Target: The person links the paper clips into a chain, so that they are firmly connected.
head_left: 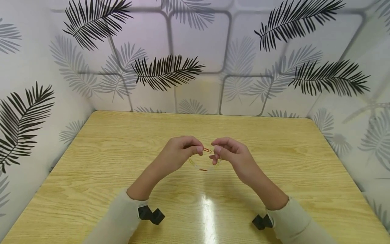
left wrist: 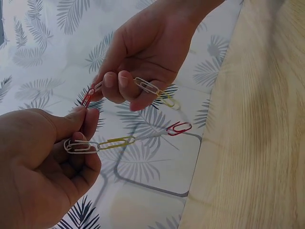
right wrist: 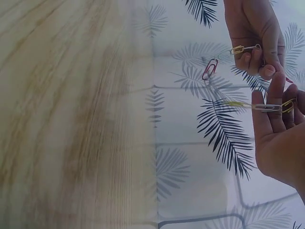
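A chain of linked paper clips in red, yellow and white hangs in a loop between my hands, above the table. My left hand [head_left: 181, 152] pinches a red paper clip [head_left: 207, 150] between thumb and finger, its free end pointing toward the right hand. My right hand [head_left: 236, 156] holds the other end of the chain, with a white paper clip [left wrist: 146, 85] lying across its curled fingers. Another red paper clip [left wrist: 179, 128] hangs at the loop's low middle. A yellow paper clip [left wrist: 116, 142] and a white one [left wrist: 82, 147] run beside the left fingers. The fingertips hide part of where the ends meet.
The wood-grain table [head_left: 106, 145] spreads beneath both hands. Behind it stands a pale wall covering [head_left: 198, 44] with black and grey leaf prints. Small black blocks [head_left: 151, 215] sit at the cuffs of the light sleeves [head_left: 122, 213].
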{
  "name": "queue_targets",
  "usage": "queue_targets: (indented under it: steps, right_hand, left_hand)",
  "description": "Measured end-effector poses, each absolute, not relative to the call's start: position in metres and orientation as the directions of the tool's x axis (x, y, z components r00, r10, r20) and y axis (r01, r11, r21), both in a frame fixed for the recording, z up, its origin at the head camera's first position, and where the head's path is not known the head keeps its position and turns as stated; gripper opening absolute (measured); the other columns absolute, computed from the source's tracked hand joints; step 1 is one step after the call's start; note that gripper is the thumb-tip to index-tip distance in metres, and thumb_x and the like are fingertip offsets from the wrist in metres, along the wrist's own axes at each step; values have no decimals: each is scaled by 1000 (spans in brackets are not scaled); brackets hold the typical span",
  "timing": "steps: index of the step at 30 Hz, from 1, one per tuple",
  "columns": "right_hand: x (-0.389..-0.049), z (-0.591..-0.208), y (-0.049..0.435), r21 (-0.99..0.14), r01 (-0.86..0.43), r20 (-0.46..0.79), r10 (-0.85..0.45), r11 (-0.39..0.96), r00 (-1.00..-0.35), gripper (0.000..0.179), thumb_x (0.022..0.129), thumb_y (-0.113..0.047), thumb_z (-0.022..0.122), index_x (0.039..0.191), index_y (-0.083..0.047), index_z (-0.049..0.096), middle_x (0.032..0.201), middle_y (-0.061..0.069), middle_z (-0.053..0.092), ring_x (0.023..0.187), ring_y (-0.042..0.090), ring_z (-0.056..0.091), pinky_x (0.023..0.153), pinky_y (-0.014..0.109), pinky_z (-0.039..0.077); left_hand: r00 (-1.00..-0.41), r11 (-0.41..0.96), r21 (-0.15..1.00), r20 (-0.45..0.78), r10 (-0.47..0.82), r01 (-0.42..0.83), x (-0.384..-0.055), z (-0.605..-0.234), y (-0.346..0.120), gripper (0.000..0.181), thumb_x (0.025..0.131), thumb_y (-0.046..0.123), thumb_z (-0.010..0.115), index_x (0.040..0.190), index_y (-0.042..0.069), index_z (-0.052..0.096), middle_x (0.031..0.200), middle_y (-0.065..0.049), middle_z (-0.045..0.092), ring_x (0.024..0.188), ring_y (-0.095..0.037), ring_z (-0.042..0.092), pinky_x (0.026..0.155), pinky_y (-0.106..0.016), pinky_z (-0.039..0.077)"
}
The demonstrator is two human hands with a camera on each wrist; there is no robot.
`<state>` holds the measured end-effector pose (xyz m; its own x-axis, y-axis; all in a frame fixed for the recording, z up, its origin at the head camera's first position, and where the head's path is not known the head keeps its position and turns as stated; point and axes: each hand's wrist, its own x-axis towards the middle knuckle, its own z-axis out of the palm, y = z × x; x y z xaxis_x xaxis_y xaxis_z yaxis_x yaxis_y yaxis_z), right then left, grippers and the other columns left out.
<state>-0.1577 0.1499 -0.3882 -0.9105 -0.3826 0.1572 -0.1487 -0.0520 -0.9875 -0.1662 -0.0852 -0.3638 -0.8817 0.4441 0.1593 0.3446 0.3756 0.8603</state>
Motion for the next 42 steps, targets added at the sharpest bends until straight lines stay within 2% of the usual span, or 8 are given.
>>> queue_targets:
  steps: [4, 9, 13, 16, 23, 27, 34, 42]
  right_hand:
    - [-157, -389, 151, -983, -174, 181, -397, -53, -900, 20, 103, -17, 59, 119, -6, 64, 83, 3, 61, 75, 17, 69, 90, 37, 57]
    - [-156, -388, 154, -977, -213, 193, -419, 0, -887, 30, 104, -15, 56, 127, 4, 63, 80, 4, 64, 85, 19, 72, 90, 34, 57]
    - [-156, -385, 156, -981, -193, 165, -407, 29, -898, 33, 103, -13, 58, 131, 4, 61, 89, 4, 69, 87, 20, 72, 89, 32, 57]
    - [-156, -384, 156, -988, -151, 133, -378, 20, -916, 29, 101, -11, 61, 124, 4, 63, 94, 4, 71, 83, 20, 73, 89, 34, 58]
    - [-156, -384, 155, -994, -110, 99, -339, 13, -936, 26, 98, -17, 67, 111, 5, 66, 86, 6, 71, 76, 21, 73, 86, 39, 59]
    - [-155, -383, 155, -995, -99, 92, -328, 3, -940, 29, 96, -19, 70, 109, 7, 67, 83, 8, 70, 73, 23, 73, 84, 41, 59]
    - [-155, -381, 152, -998, -50, 56, -323, -28, -945, 29, 95, -17, 71, 106, 9, 66, 79, 5, 70, 69, 21, 73, 82, 41, 60]
    - [-153, -375, 150, -1000, -10, 11, -302, -5, -953, 23, 95, -16, 70, 102, 6, 68, 74, 4, 68, 65, 19, 71, 75, 38, 59]
  left_hand:
    - [-879, 385, 848, 174, 445, 363, -164, -363, -83, 11, 100, 23, 64, 101, 17, 73, 93, 3, 71, 83, -21, 59, 75, -34, 49]
    - [-875, 387, 842, 187, 447, 377, -163, -363, -82, 11, 100, 23, 63, 101, 18, 73, 94, 3, 70, 82, -19, 58, 74, -34, 49]
    - [-876, 379, 844, 195, 441, 379, -163, -364, -81, 11, 101, 22, 62, 102, 17, 72, 94, 1, 70, 82, -22, 58, 73, -34, 49]
    - [-879, 398, 831, 204, 431, 389, -163, -365, -80, 11, 101, 22, 62, 102, 18, 72, 94, 1, 69, 80, -21, 57, 71, -33, 48]
    - [-855, 454, 753, 277, 438, 476, -163, -368, -77, 11, 101, 22, 62, 103, 17, 71, 93, 4, 69, 76, -14, 55, 67, -30, 49]
    - [-795, 473, 650, 387, 467, 595, -163, -370, -75, 10, 100, 17, 64, 101, 12, 73, 92, 2, 70, 77, -12, 57, 69, -27, 51]
    - [-636, 473, 428, 565, 526, 770, -163, -372, -71, 7, 96, 11, 68, 97, 7, 74, 90, -1, 73, 82, -14, 62, 76, -27, 53]
    - [-533, 418, 344, 662, 527, 841, -166, -377, -69, 4, 92, 7, 72, 95, 4, 73, 87, -2, 73, 81, -15, 63, 74, -25, 52]
